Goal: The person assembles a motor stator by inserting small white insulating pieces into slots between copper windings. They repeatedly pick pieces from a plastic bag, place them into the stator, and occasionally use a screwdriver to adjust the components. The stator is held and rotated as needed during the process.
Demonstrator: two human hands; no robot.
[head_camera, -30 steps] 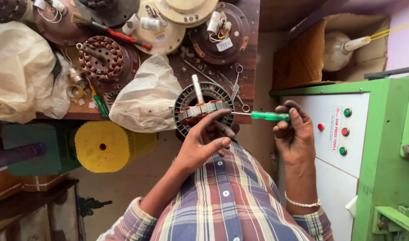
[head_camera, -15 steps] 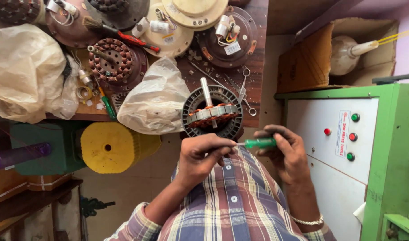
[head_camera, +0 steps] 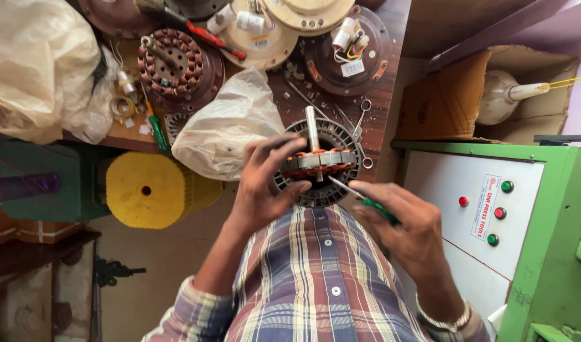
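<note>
A cluttered wooden worktop [head_camera: 379, 101] fills the twelve o'clock area, strewn with round metal housings and crumpled plastic bags [head_camera: 31, 63]. At three o'clock stands a green machine cabinet [head_camera: 550, 253] with a white panel of coloured buttons; above it sits an open cardboard box [head_camera: 455, 95]. A yellow ribbed block [head_camera: 151, 190] lies at nine o'clock over a dull concrete floor [head_camera: 170, 266].

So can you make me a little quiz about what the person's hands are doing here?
1. True or false: the left hand grips the round motor part.
2. What colour is the handle of the screwdriver in the right hand?
3. What lies just left of the motor part? A) plastic bag B) a hammer C) a cup

Key: 1 true; 2 green; 3 A
</note>
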